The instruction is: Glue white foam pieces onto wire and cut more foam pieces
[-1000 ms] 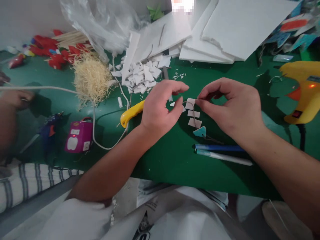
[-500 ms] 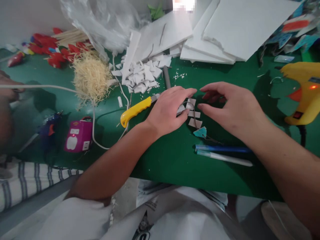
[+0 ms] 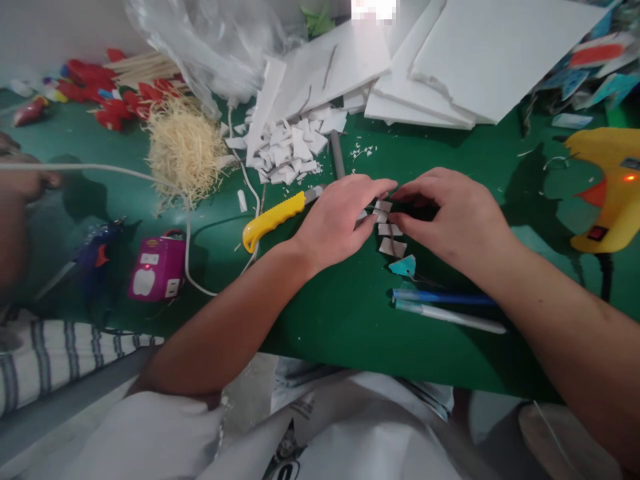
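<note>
Strung pieces run bodyward; teal piece nearest.

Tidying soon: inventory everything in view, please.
Small pieces: several, white, near hands
Triangular piece: one, turquoise, below
Cord: one, brown, near hands
Pens: two, blue/white, front
Utility knife: one, yellow, centre
Scraps: many, white, back
Foam boards: several, white, back
Plastic bag: one, clear, back
Straw: one heap, yellowish, left
Ornaments: several, red, left
Adapter: one, magenta, left
Cable: at least one, white, left
Tool: one, blue, left
Glue gun: one, yellow, right
Cutouts: several, multicoloured, right
Table: one, green, underneath
Cloth: one, striped, left
Co-worker's hand: at least one, left
Shirt: one, white, front
Left hand: one, centre
Right hand: one, centre
</note>
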### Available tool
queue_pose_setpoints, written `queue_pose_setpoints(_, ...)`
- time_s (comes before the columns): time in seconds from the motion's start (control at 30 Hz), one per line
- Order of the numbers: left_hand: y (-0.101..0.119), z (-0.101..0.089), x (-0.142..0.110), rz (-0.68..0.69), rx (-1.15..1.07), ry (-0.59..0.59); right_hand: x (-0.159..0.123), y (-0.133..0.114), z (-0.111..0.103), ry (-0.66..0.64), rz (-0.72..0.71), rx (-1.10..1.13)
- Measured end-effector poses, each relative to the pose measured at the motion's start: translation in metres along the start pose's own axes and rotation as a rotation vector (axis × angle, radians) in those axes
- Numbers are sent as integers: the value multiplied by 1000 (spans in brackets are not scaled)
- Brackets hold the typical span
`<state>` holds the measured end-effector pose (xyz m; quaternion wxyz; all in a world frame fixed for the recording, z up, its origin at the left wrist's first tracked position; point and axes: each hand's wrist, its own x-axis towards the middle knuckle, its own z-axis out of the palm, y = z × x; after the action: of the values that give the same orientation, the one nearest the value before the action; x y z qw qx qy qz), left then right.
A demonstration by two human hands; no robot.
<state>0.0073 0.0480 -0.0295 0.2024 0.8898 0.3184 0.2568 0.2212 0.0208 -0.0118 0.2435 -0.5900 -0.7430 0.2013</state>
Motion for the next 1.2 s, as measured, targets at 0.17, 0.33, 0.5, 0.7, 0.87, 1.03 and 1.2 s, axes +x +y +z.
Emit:
queue_pose_setpoints(0.17,3,-5,-3,27,56,81,0,1,0,-15,7,7)
queue_pose_setpoints(0.33,8,-8,-6,62,139,128,-1,3,-2,-12,-16,26)
queue_pose_setpoints(0.5,7,-6,-6,71,149,125,-5,3,-14,-81,-169,-62)
queue_pose_setpoints(0.7,7,-8,-5,44,166,93,-8,6,-24,-178,-430,-265)
queue_pose_setpoints(0.87,7,-7,-4,35,152,117,-8,8,-23,-148,-464,-290)
queue_pose_setpoints(1.03,8,-6,-4,30,153,134,-9,8,-21,-126,-468,-283)
queue_pose_setpoints(1.2,7,-6,-4,25,155,109,-9,8,-20,-126,-501,-310)
